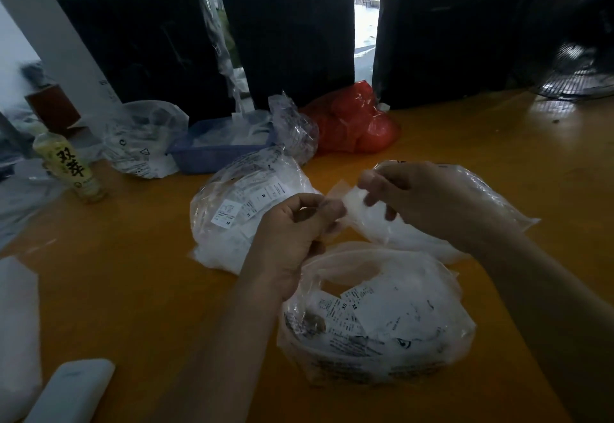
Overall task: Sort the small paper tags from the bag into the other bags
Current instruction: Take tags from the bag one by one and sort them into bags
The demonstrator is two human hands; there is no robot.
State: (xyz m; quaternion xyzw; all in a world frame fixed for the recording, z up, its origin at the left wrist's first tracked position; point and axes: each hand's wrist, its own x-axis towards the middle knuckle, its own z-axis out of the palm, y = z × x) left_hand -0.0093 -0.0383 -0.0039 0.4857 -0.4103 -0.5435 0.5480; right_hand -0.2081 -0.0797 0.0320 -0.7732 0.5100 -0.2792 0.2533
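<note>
Orange table (133,276) w/ dark wrapped bundles (289,30) behind, plus a red bag (355,126), blue tray (212,153) and bottle (71,166) at the back. Left hand (292,233) and right hand (418,196) both pinch a small paper tag (345,195) between them, fingers curled, above the near clear bag (375,326) holding XS tags. Bag of M/XL tags (239,210) sits just left; another clear bag (465,203) lies under the right hand.

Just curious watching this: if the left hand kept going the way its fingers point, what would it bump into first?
Probably the right hand, just past the small tag both pinch; the left hand points that way, though depth is unclear.
</note>
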